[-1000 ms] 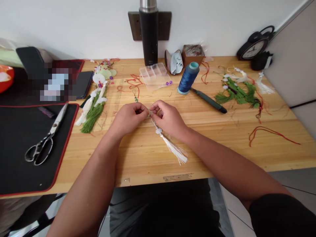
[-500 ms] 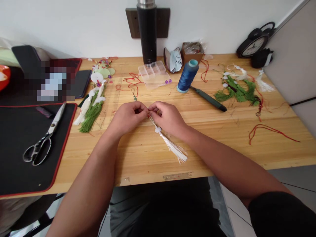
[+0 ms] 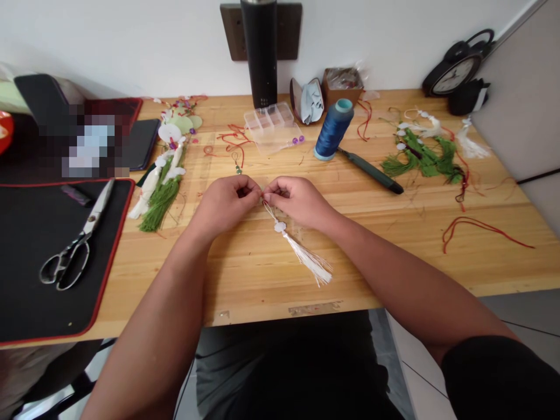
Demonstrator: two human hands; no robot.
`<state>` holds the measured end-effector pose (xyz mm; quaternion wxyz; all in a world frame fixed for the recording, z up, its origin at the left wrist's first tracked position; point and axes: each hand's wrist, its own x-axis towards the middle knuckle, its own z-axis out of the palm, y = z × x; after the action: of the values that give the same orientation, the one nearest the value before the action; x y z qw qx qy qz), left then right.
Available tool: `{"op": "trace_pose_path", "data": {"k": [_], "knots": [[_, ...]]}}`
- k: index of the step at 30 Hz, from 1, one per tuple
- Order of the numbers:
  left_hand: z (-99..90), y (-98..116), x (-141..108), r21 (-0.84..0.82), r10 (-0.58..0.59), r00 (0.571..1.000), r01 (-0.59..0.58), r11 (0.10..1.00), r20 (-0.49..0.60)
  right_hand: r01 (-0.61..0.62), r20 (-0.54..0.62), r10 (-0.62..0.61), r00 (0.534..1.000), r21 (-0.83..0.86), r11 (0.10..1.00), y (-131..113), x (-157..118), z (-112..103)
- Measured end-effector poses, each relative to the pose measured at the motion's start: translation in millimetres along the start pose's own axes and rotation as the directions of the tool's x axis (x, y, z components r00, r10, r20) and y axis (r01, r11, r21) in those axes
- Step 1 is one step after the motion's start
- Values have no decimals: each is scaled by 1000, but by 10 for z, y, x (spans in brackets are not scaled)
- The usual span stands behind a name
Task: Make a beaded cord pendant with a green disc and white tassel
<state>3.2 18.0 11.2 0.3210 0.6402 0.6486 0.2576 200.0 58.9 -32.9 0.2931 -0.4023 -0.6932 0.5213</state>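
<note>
My left hand (image 3: 228,203) and my right hand (image 3: 300,201) meet over the middle of the wooden table, fingertips pinched close together. Between them they grip the thin cord at the top of a white tassel (image 3: 306,256); the exact spot is covered by my fingers. From there a pale loop of cord (image 3: 269,210) runs down to a white flower-shaped bead (image 3: 280,226). The tassel's threads lie fanned on the wood, pointing to the lower right. Just behind my left hand lies a small green-beaded cord (image 3: 238,169).
Scissors (image 3: 90,224) lie on a black mat (image 3: 26,309) at left. Tassels (image 3: 160,201) and beads are near them. A blue thread spool (image 3: 333,131), a dark green pen-like tool (image 3: 371,170), a clear divided box (image 3: 269,125) and a black bottle (image 3: 260,58) stand behind. More tassels (image 3: 424,151) and red cord (image 3: 485,221) lie right.
My fingertips have shifted slightly, still pinched together on the cord. The red bit visible below them earlier is now less visible. The whole view has tilted a little.
</note>
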Motion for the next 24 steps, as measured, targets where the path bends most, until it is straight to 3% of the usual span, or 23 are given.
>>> {"op": "trace_pose_path", "data": {"k": [24], "knots": [[-7,-22,8,46,-4,1000,3,999,19,40,10,-41,999,46,998,11,-10,-1]]}}
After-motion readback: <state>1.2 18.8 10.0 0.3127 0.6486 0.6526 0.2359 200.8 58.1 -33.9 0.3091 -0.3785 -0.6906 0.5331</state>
